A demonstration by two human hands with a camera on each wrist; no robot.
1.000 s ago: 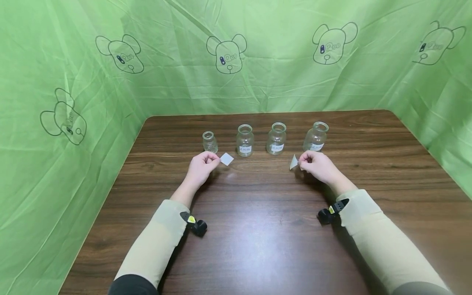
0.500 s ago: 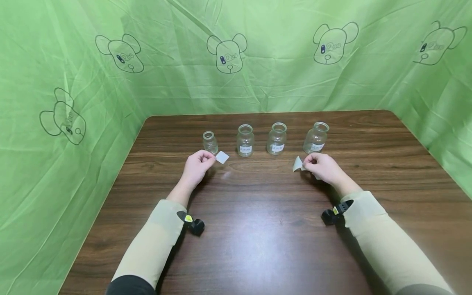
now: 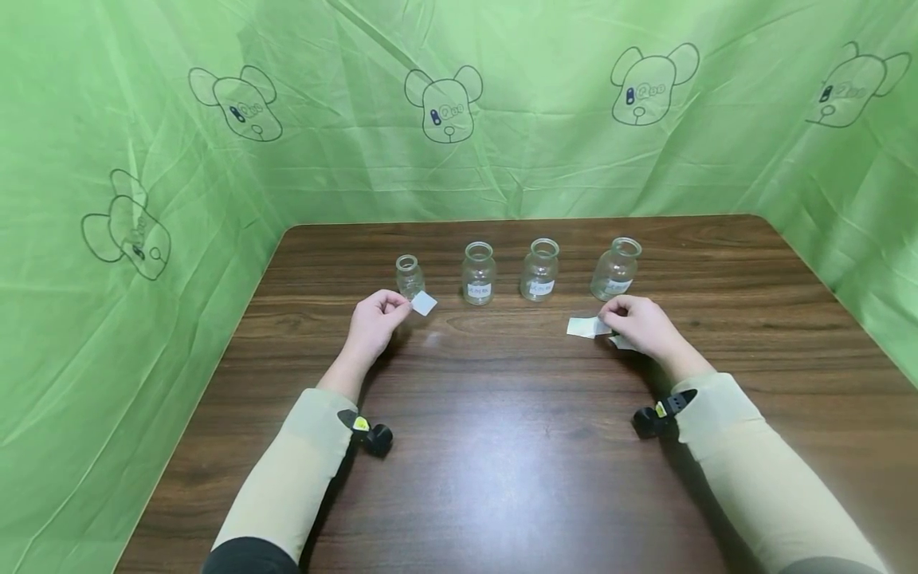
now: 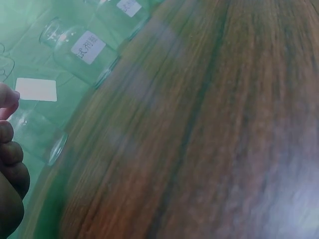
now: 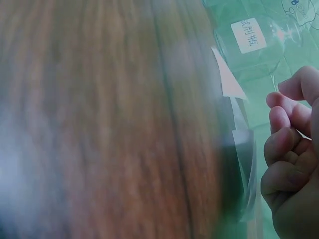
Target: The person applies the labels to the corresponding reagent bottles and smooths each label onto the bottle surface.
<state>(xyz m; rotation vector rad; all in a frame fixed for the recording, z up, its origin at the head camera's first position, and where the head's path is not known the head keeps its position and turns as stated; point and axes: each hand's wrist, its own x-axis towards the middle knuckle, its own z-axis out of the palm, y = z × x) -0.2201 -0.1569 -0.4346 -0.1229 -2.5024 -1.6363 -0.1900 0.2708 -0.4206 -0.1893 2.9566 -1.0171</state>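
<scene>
My left hand pinches a small blank white label by its edge. The label is just in front of the small glass bottle, which bears no visible label; part of that bottle's base is hidden. At the right, my right hand hovers low over two white paper scraps, one partly under the hand. Its fingers are loosely curled, and in the right wrist view the paper lies apart from the fingertips. Close behind this hand stands a labelled glass bottle.
Two more open glass bottles with handwritten labels, one left and one right, stand upright between the hands. The dark wooden table ends at a green cloth backdrop.
My left hand has drawn left with the label, toward the small bottle. My right hand has shifted slightly right and let go of the paper, which now lies flatter on the table.
</scene>
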